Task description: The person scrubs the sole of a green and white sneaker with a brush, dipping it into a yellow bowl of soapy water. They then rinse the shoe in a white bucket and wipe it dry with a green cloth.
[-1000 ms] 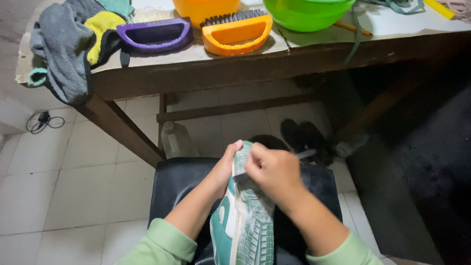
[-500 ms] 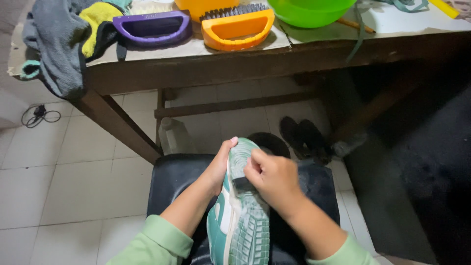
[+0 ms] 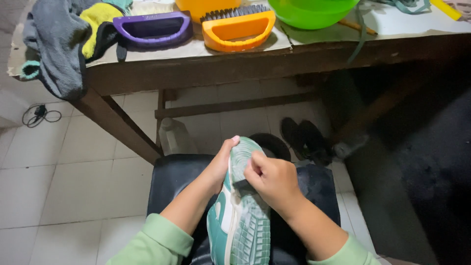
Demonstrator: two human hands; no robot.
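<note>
Your right hand (image 3: pixel 274 179) has drawn back from the toe toward mid-sole since a second ago, fingers closed on a small dark brush (image 3: pixel 241 184); your left hand (image 3: pixel 219 164) still grips the green sneaker (image 3: pixel 243 221), sole up over the black stool (image 3: pixel 169 179); the scrubbing is working down the sole.

Dim, even indoor light; the right side sinks into near-black shadow, perhaps slightly soft.
</note>
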